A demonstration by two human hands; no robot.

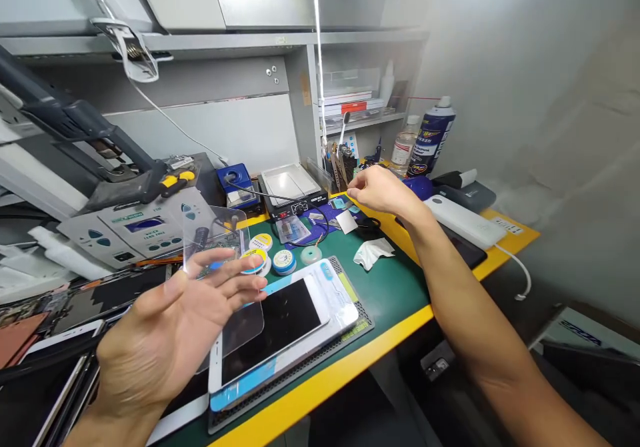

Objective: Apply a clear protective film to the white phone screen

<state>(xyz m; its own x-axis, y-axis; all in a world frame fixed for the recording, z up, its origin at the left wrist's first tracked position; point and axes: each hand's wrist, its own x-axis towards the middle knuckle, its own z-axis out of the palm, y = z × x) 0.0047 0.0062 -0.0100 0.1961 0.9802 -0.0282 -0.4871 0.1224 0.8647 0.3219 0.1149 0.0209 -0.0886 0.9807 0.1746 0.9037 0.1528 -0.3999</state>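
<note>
From my remote seat, I found the left hand (185, 327) palm up, its fingers spread and slightly curled. A clear sheet (227, 219) stood up just behind those fingers; I could not tell whether they were pinching it. The right hand (379, 190) reached farther out, fingers bent down over the edge of a purple mat (327, 211). I could not make out whether its fingertips met or had anything between them.

Below and beside the left hand, the white-framed phone (290, 317) lay face up with a dark screen, on a white and blue package (340, 298). The clear sheet was tilted up rather than lying flat, its lower part overlapping the phone in my view. So I judged the two not yet brought flat together, if they belonged together at all. Nothing showed me whether the screen had been cleaned.

Farther out, reels (284, 261) stood near the package, and a crumpled tissue (373, 252) and a white square (346, 221) lay nearer the right hand. Beyond it were a clear bottle (401, 150) and a spray can (431, 140).
</note>
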